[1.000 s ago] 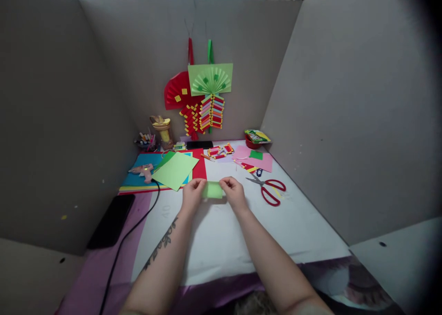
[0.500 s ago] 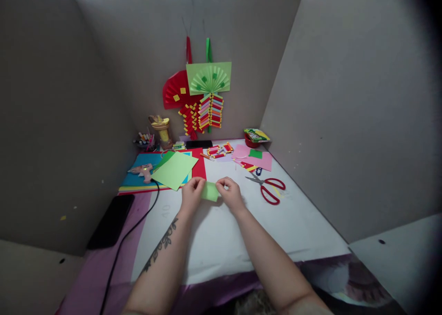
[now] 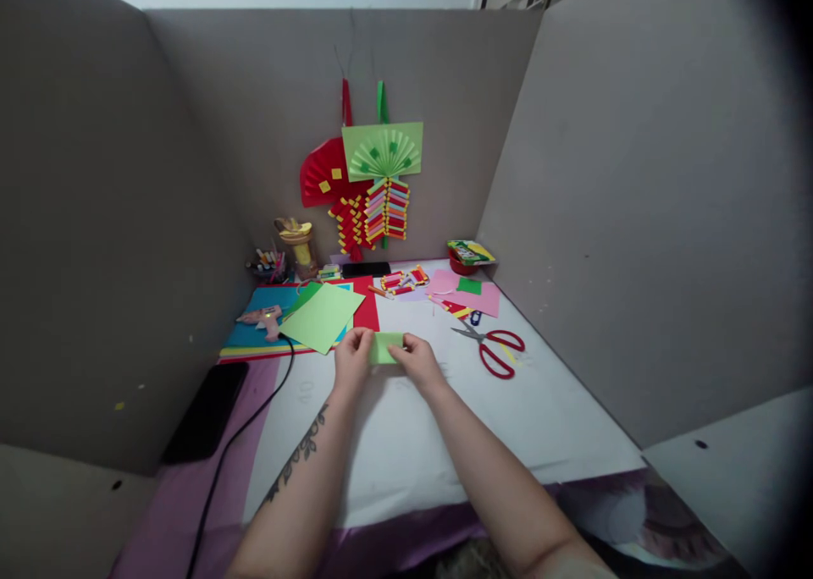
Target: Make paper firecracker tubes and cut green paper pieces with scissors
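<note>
A small piece of light green paper [image 3: 383,349] is stretched between my two hands, just above the white sheet on the table. My left hand [image 3: 353,361] pinches its left edge. On the other side, my right hand [image 3: 417,361] grips the right part, with the thumb lying across its front. Beyond my left hand lies a larger light green sheet [image 3: 323,315] on a pile of coloured paper. Red-handled scissors [image 3: 486,340] rest with blades apart to the right of my right hand.
At left are a pink glue gun [image 3: 267,318] with a black cord and a black phone [image 3: 207,411]. Rolled paper pieces [image 3: 406,280] and pink paper [image 3: 486,300] lie at the back. Paper fan hangings [image 3: 384,151] are on the grey partition [image 3: 254,96].
The green paper has become straighter and flatter between my hands. My right thumb has moved left onto its front. The view has tipped slightly upward.
</note>
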`<state>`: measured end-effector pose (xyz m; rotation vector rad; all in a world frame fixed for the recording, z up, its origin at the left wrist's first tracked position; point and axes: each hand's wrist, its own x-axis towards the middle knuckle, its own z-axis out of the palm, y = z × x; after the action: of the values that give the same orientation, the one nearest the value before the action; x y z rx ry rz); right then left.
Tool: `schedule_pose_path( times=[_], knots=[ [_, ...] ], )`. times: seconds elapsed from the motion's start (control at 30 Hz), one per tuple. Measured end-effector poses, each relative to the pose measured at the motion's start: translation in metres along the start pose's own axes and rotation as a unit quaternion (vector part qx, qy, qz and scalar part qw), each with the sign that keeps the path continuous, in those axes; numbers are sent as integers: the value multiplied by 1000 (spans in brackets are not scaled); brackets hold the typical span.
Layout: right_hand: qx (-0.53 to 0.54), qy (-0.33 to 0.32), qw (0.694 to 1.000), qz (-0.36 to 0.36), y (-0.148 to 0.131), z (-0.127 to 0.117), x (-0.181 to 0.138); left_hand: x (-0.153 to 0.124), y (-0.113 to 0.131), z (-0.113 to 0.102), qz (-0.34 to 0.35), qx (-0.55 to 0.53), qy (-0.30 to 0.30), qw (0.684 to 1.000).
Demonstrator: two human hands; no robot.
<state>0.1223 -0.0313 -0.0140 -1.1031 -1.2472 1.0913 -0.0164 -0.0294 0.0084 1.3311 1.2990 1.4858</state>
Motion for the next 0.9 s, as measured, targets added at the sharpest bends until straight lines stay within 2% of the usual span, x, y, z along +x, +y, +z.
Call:
schedule_pose_path(
  times=[0.13,0.23,0.33,0.43,0.5,0.67,0.9],
  knots=[
    [-18,51,998,-18,-1,-5,1,2,-2,1,2,0,-13,1000],
    [-92,79,989,-84,-7,-10,-1,2,1,0,19,48,-58,997],
    [-177,44,969,-168,-13,-10,-5,-1,7,-2,85,129,-121,981],
    [-211,10,956,-206,-15,-7,-7,-4,12,-3,126,167,-154,966],
    [-196,19,959,-201,-15,-6,-7,-5,15,-4,98,140,-140,975],
    [-128,44,979,-151,-12,-6,-2,-2,10,-5,-6,5,-63,998],
    [11,66,995,-80,-6,-8,-1,-1,2,3,-45,-118,-59,990]
  ],
)
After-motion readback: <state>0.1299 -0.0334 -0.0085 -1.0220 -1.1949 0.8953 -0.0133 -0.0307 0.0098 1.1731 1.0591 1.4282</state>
